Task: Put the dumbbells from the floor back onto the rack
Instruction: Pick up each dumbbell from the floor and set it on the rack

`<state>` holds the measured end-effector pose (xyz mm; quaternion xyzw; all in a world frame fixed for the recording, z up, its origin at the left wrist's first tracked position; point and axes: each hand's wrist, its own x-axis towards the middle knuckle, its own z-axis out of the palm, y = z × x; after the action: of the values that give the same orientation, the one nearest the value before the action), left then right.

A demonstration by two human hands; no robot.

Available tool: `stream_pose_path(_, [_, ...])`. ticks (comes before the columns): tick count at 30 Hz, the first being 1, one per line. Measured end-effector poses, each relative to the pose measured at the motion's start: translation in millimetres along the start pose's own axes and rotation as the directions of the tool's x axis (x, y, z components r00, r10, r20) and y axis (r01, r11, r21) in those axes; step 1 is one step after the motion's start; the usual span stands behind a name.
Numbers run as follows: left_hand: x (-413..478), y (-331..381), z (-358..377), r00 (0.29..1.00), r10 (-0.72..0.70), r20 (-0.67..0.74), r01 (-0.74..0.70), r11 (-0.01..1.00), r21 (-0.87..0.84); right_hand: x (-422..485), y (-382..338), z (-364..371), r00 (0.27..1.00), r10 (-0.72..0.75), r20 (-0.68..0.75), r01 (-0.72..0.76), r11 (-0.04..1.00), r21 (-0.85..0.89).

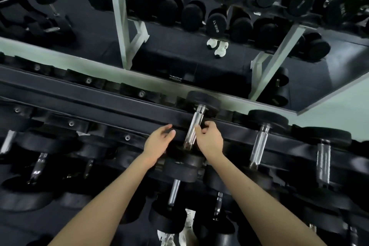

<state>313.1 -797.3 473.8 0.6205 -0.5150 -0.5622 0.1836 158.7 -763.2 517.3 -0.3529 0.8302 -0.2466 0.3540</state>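
Hands: two, left hand [158, 141] and right hand [209, 140], both at 6 o'clock. Rack [79, 94]: one. Dumbbells [193, 126] with a chrome handle showing: eight. That is three from centre out to 4 o'clock, three at 8 o'clock, two on the lower tier at 6 o'clock. Mirror [179, 62]: one, 12 o'clock; reflected dumbbells too crowded to count. White shoes [217, 46]: two reflected at 12 o'clock, two at the 6 o'clock edge.
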Motion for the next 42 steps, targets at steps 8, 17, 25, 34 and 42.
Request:
stream_pose_path(8, [-56, -51, -36, 0.986, 0.010, -0.166, -0.034, 0.990, -0.138, -101, 19, 8, 0.994, -0.097, -0.048, 0.095, 0.994, -0.052])
stream_pose_path(17, [-169, -127, -32, 0.979, -0.117, -0.165, 0.101, 0.990, -0.102, -209, 76, 36, 0.987, -0.078, 0.143, 0.088, 0.994, -0.063])
stream_pose_path(25, [-317, -229, -37, 0.953, -0.176, -0.246, 0.161, 0.984, -0.080, -335, 173, 83, 0.962, -0.077, 0.263, 0.084, 0.996, -0.016])
stream_pose_path(34, [-437, -358, -67, 0.900, -0.346, -0.266, 0.344, 0.937, -0.059, -458, 257, 158, 0.917, 0.084, 0.390, -0.084, 0.996, -0.019])
stream_pose_path(42, [-448, -448, -100, 0.900, -0.359, -0.247, 0.400, 0.905, 0.145, -489, 317, 261, 0.858, 0.291, 0.423, -0.323, 0.946, 0.003])
